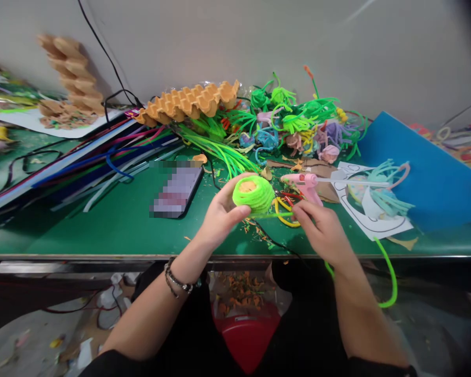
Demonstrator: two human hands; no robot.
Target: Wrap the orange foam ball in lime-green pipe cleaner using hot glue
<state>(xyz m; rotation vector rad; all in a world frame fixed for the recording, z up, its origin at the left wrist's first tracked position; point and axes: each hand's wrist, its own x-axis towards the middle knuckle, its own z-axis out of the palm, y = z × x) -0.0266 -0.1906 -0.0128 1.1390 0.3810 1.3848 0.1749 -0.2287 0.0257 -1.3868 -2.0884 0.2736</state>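
My left hand [222, 214] is closed round a round cup wrapped in bright green pipe cleaner [253, 194], its orange cardboard inside showing on top. My right hand [320, 230] pinches the loose green pipe cleaner strand [272, 214] that runs from the cup, passes under my right wrist and hangs in a loop below the table edge [388, 277]. Both hands hover just above the near edge of the green table [113, 225]. A pink glue gun [306, 183] lies just behind my right hand.
A phone [176, 191] lies left of my hands. Orange egg cartons [188, 102], bundles of pipe cleaners [102, 157], finished pipe-cleaner flowers [294, 125], a blue sheet [424, 173] and printed paper [372, 214] crowd the back and right. A red bin [247, 330] sits under the table.
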